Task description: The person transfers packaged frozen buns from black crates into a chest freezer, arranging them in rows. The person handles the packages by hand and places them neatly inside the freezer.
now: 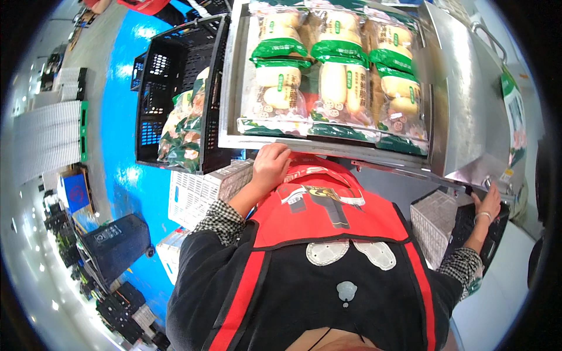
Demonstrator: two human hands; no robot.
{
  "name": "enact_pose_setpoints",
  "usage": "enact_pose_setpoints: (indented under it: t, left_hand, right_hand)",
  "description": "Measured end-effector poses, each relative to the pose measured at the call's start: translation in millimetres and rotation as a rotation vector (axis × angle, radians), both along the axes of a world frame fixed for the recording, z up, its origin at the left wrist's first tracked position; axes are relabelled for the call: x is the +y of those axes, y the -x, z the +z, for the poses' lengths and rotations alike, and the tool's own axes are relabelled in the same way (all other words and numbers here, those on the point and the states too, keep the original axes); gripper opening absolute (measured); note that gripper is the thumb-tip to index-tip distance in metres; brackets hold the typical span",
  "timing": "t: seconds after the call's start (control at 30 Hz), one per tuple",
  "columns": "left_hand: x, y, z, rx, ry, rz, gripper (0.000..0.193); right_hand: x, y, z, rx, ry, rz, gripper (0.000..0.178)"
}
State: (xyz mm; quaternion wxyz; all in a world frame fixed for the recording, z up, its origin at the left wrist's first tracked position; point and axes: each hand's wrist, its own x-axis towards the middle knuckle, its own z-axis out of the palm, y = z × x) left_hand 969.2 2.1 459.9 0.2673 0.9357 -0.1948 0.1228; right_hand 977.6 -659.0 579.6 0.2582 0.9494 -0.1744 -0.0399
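Observation:
My left hand (271, 165) is at the front rim of a steel tray (328, 144), its fingers curled; what they hold, if anything, is hidden. In the tray lie several clear packs of pale, peeled root pieces, which look like lotus root (334, 82), with green bands, in two rows. Over on the right, my right hand (487, 203) has its fingers stretched out, close to a small metal knob (487, 182) on the lower edge of a steel machine housing (468, 117). Whether the fingertips touch the knob, I cannot tell.
Left of the tray stands a black plastic crate (175, 99) with several green-and-pink printed packs (186, 131). Pale crates (205, 190) are below it, another grey crate (434, 225) near my right arm. A dark wheeled bin (117, 245) stands on the blue floor.

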Motion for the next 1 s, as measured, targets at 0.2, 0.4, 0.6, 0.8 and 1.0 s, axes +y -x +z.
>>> enact_pose_setpoints:
  t: [0.2,0.4,0.6,0.8,1.0]
  left_hand:
    - [43.9,44.5,5.0,0.165,-0.053,0.194,0.022]
    - [86.4,70.7,-4.2,0.201,-0.064,0.419,0.011]
    - [157.5,81.9,6.4,-0.015,0.042,0.672,0.017]
    - [188.7,66.3,1.4,-0.091,0.152,0.748,0.017]
    - [191.8,43.0,8.7,-0.163,0.312,0.628,0.020]
  right_hand:
    - [-36.5,-66.8,-7.5,0.272,-0.115,-0.296,0.035]
    - [16.5,-56.7,-68.5,-0.144,-0.165,0.227,0.016]
    - [359.7,-52.2,-27.7,-0.220,-0.502,1.038,0.017]
    - [457.4,-59.9,0.2,-0.073,-0.396,1.257,0.018]
    - [475.5,-66.7,27.4,0.006,-0.235,1.275,0.019]
